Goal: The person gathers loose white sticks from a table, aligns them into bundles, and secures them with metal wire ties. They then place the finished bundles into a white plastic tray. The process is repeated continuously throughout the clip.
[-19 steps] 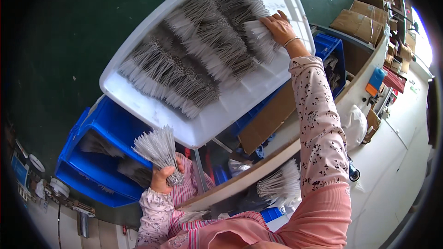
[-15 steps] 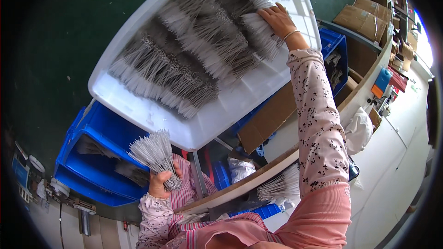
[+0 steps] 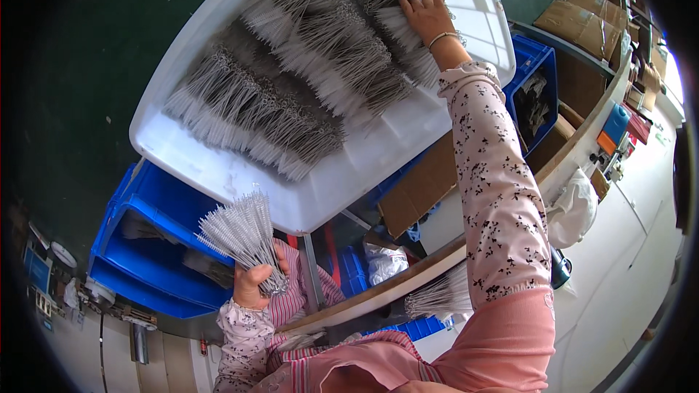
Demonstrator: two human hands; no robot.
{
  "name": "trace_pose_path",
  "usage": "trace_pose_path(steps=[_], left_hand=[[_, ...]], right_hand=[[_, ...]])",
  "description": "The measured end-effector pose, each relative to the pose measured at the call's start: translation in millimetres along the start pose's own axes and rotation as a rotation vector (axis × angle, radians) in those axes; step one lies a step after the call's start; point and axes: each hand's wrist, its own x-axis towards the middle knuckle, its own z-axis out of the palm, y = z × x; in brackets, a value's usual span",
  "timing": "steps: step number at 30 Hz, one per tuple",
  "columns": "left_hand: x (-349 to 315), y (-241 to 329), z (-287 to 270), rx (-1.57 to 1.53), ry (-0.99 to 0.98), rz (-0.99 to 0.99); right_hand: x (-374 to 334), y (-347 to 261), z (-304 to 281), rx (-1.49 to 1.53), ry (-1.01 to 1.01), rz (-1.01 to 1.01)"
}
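Observation:
A fanned bundle of thin white-bristled wire brushes point(image 3: 244, 231) points upward out of my left hand point(image 3: 255, 282), whose fingers are wrapped round the looped wire ends. Ahead, a large white plastic bin point(image 3: 280, 207) holds rows of the same kind of brushes point(image 3: 251, 105), looped ends and white bristles overlapping. My right hand point(image 3: 429, 23) reaches to the bin's far right part. It lies palm down over the brushes there, fingers stretched and slightly apart, touching the bristles. Its palm side is hidden, and no brush shows lifted in it.
Blue crates point(image 3: 156, 229) with more brushes stand under the bin at left; another blue crate point(image 3: 535, 80) is at right. A curved table edge point(image 3: 393, 287) runs close before me. Beside my right sleeve lie loose brushes point(image 3: 440, 295). Cardboard boxes point(image 3: 582, 25) sit far right.
My right hand has shifted slightly left and up over the brushes in the bin. My left hand keeps its bundle almost in place. The view has shifted a little.

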Motion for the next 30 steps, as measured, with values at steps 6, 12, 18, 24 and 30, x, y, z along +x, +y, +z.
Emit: trace_pose_path(steps=[6,12,18,24,30], left_hand=[[-4.8,16.9,9.4,0.123,-0.144,-0.062],[-4.7,22.5,34.1,-0.073,-0.154,-0.148],[-14.6,25.3,39.3,0.236,-0.687,0.02],[-64.3,27.7,66.7,0.125,-0.874,-0.444],[-70.3,34.2,74.8,-0.154,-1.111,-0.815]], right_hand=[[-16.7,29.0,-8.2,0.121,-0.06,-0.052],[-67.5,14.3,-134.1,0.584,0.556,-0.364],[-193.6,-56.6,-303.6,0.983,0.849,-1.152],[-238.9,-79.0,-325.1,1.257,0.743,-1.068],[-256.7,-51.6,-361.8,1.351,0.469,-0.855]])
